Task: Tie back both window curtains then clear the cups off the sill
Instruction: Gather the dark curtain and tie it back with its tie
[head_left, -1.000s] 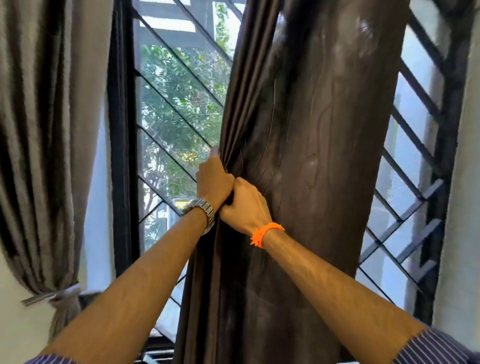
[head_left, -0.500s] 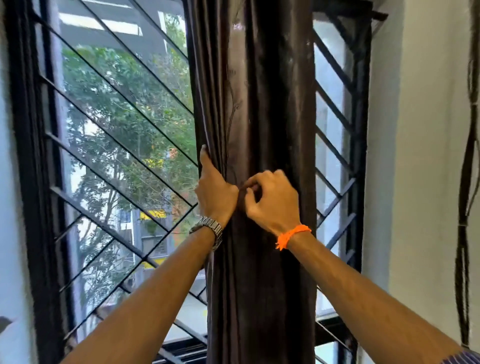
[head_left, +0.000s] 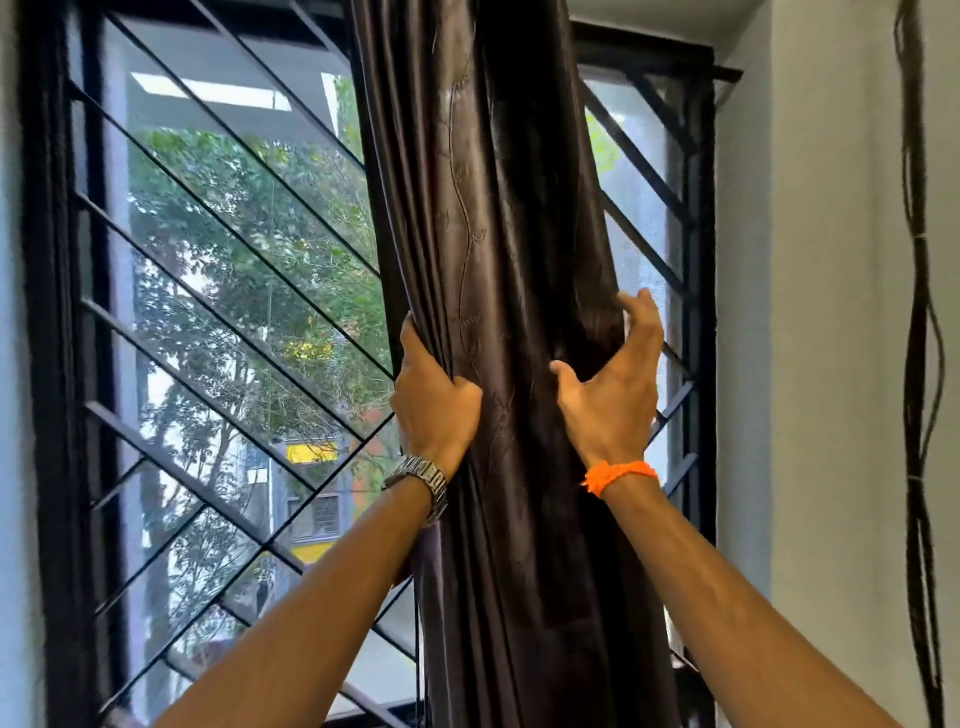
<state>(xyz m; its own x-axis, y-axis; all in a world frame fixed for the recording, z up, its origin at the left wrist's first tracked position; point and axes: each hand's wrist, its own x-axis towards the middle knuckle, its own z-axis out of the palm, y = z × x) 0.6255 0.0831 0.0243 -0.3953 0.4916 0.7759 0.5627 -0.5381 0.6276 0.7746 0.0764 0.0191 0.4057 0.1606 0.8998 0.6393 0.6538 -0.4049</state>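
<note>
A dark brown curtain (head_left: 509, 208) hangs bunched in front of a barred window (head_left: 234, 270). The left hand (head_left: 434, 410) has a tight grip on the curtain's left edge; the right hand (head_left: 615, 400) has a wide grip, its fingers spread against the right side

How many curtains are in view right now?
1. The dark curtain hangs mid-window, with the left hand gripping its left edge and the right hand open at its right side. A second may be out of frame.
</note>
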